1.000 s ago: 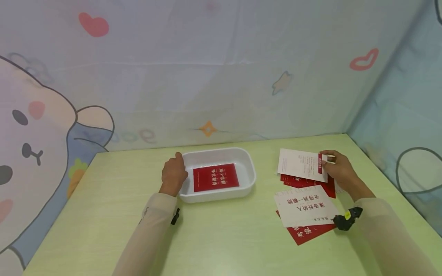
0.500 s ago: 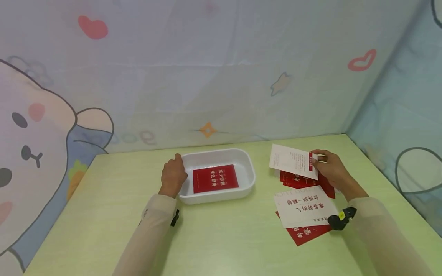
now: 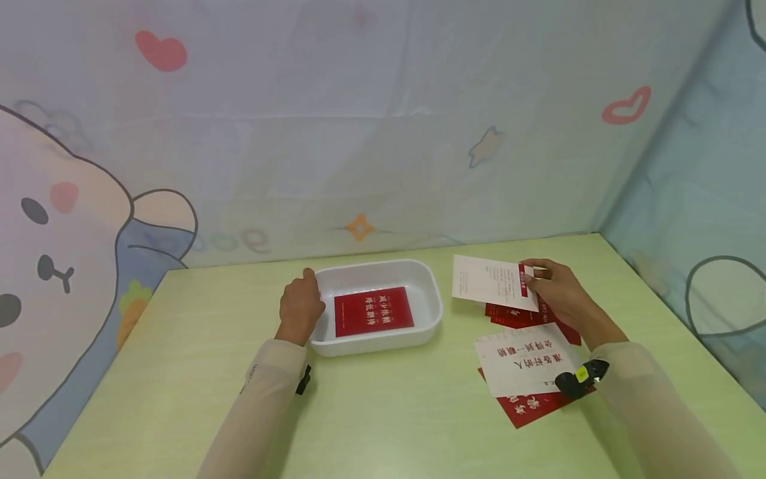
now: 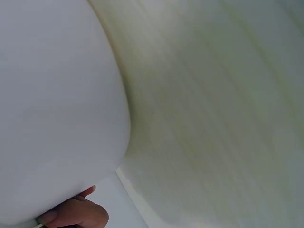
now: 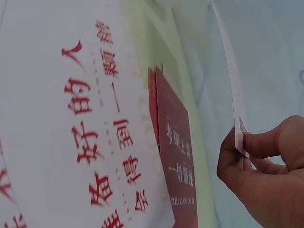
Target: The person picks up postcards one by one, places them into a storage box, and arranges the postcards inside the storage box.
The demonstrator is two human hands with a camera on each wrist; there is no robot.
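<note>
My left hand (image 3: 301, 306) grips the left wall of a white plastic tray (image 3: 377, 344), its thumb showing at the rim in the left wrist view. Inside the tray a red card (image 3: 374, 311) with white characters lies flat. Between thumb and fingers, my right hand (image 3: 559, 293) pinches the right edge of a white card (image 3: 491, 283) with a red band. In the right wrist view this card is seen edge-on, raised above the pile. Below it are several red cards (image 5: 175, 152), partly covered by it and by the hand.
Nearer on the table (image 3: 383, 412), a white card with red characters (image 3: 526, 359) lies across another red card (image 3: 526, 414). A patterned cloth backdrop (image 3: 335, 133) rises along the table's back edge, and another cloth (image 3: 700, 266) stands on the right.
My right hand has moved left, carrying the white card off the pile toward the tray and uncovering more of the red cards. My left hand has stayed at the tray.
</note>
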